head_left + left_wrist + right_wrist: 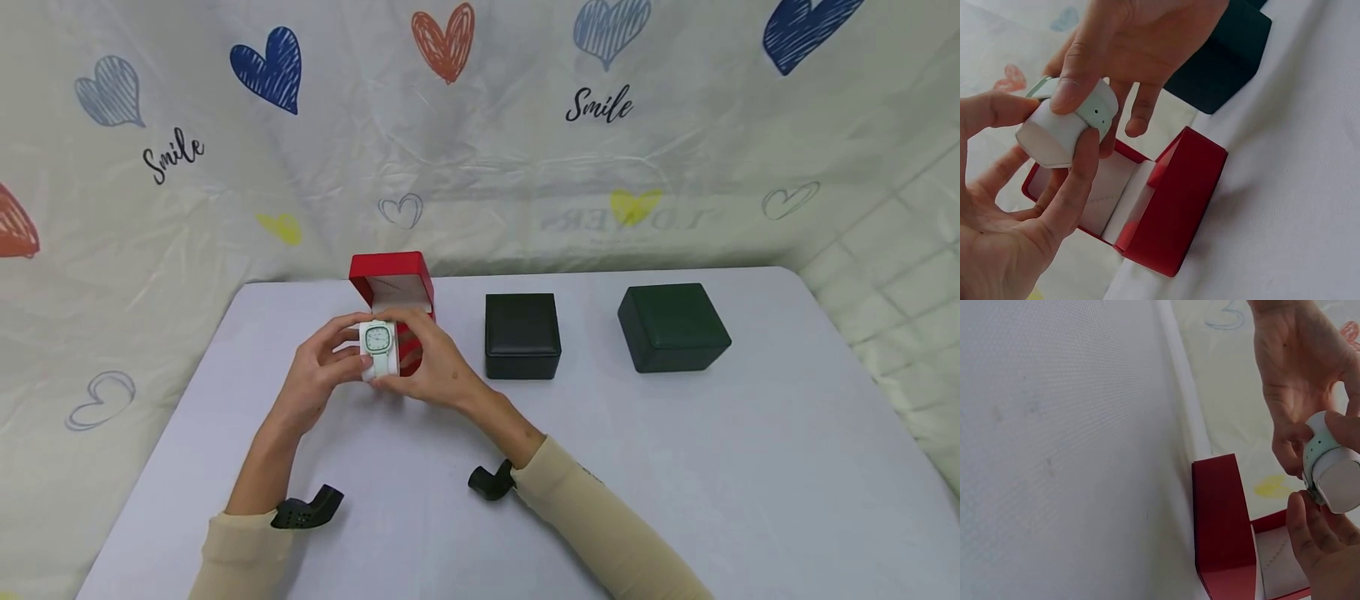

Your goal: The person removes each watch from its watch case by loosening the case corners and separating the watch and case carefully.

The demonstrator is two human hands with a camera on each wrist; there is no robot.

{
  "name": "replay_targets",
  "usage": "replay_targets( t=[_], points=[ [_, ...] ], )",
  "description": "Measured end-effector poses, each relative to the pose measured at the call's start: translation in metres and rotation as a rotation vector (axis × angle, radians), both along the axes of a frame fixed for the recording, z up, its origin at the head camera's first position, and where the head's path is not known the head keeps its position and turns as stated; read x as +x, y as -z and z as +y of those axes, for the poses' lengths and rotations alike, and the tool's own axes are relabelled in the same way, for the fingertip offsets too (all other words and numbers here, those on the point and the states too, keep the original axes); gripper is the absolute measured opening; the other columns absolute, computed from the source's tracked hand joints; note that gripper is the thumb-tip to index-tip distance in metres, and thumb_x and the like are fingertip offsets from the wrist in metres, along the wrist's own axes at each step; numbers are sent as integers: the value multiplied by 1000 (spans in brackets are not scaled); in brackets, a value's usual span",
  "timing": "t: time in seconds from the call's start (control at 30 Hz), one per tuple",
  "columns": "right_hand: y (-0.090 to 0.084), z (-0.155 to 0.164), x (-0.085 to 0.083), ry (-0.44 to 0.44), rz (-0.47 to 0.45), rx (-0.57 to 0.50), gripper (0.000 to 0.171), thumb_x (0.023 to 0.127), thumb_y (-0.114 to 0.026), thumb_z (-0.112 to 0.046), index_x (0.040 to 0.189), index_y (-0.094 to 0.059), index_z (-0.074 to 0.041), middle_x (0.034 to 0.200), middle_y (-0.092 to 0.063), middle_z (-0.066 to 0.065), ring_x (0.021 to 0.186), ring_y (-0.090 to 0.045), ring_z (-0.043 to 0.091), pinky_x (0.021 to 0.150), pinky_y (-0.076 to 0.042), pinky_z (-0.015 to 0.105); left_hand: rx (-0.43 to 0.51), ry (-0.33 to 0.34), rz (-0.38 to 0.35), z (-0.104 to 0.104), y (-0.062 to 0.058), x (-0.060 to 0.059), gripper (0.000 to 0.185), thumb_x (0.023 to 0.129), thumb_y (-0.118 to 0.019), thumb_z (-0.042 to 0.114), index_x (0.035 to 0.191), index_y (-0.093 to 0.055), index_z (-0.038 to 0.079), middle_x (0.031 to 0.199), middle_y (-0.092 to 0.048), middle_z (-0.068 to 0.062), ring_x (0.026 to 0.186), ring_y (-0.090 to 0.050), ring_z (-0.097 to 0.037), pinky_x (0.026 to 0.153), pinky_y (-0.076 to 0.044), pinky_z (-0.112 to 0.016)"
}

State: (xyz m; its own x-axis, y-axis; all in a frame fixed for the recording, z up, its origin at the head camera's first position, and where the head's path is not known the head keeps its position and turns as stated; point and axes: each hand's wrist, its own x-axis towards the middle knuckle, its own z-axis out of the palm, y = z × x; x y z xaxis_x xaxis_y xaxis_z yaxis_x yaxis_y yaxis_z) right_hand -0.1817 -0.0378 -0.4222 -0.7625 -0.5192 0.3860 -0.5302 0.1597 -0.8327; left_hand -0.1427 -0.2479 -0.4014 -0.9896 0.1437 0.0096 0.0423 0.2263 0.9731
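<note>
Both sleeves (600, 517) low in front, on gray table (675, 467). Left hand (318, 379) and right hand (435, 367) pinch white watch (378, 346) on white pillow, fingers curled round it. Watch up off table, just in front of open red box (393, 287). Black box (522, 335) beside red box. Green box (671, 327) farther right.

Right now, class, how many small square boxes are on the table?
3: open red box behind the hands, closed black leatherette box mid-table, closed dark green box at right. None seem hidden.
</note>
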Motion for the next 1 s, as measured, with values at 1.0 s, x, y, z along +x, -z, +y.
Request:
replay_targets(
  t=[1.0],
  points=[
    [-4, 7, -2, -52, 3, 24, 77, 82, -85, -13, 150, -49, -12, 145, -56, 6, 124, -56, 19, 91, -64, 36, -11, -34, -47, 1, -2, 0, 55, 98, -68, 14, 150, -53, 14, 134, -57, -10, 107, -70, -15, 84, -64, -27]
  ],
)
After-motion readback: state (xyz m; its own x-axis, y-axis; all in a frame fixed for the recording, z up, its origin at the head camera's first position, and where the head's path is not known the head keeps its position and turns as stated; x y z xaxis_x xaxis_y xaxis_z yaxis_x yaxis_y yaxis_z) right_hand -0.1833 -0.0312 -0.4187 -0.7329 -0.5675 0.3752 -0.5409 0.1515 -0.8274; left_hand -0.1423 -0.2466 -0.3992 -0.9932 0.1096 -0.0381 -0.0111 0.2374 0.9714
